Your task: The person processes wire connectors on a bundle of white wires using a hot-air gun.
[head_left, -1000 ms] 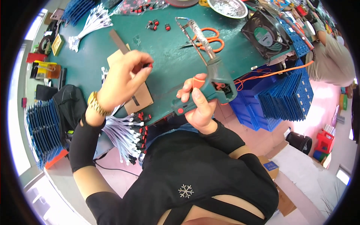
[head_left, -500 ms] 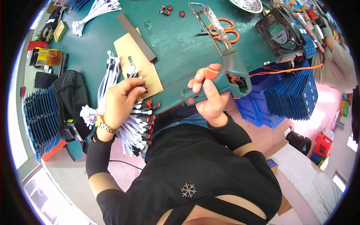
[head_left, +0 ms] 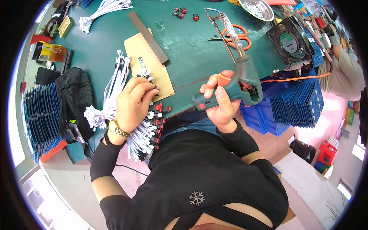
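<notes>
A small dark piece point(head_left: 156, 87) at the fingertips of the left hand point(head_left: 132, 103) is mostly covered, its shape hard to make out; thumb and forefinger pinch together, that grip clamped on it above a flat brown cardboard sheet point(head_left: 165, 83). The hand and wrist also hide part of a bundle of thin white cables with black-and-red ends point(head_left: 145, 135) at the near edge of the green-topped bench point(head_left: 188, 61). A pistol-shaped, dark green soldering gun point(head_left: 248, 71) is in the right hand point(head_left: 221, 100), whose grip is clamped round the handle. Its metal front end crosses before orange-handled scissors point(head_left: 249, 42), covering part of them. The upper border cuts off a round silver metal dish point(head_left: 271, 14). The left hand's back faces up; the right palm is turned upward, thumb along the handle.
</notes>
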Demonstrator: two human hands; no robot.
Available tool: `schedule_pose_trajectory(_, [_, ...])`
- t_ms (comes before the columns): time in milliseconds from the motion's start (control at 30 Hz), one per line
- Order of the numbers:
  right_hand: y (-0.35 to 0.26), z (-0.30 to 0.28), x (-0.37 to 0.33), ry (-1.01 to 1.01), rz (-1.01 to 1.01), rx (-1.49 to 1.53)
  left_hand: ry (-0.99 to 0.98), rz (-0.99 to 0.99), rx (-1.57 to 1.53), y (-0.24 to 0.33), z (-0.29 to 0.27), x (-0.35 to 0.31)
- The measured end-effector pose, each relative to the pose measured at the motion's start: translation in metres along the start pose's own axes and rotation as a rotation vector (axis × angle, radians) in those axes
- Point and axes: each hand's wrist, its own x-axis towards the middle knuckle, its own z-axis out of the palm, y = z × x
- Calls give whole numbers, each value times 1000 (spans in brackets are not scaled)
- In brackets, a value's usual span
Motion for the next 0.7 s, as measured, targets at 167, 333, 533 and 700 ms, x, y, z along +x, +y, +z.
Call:
schedule_pose_trajectory(167, [-1,0,0,-5,-16,-26,43,67,129,5,-3,-2])
schedule_pose_trajectory(333, [0,0,0,-11,-24,-23,-2,67,82,-2,-4,-2])
schedule_pose_trajectory(533, [0,-1,1,-21,-19,-20,29,-101,94,6,-12,-2])
schedule_pose_trajectory(700, [-1,0,0,-4,-7,-35,-7,11,273,3,-11,6])
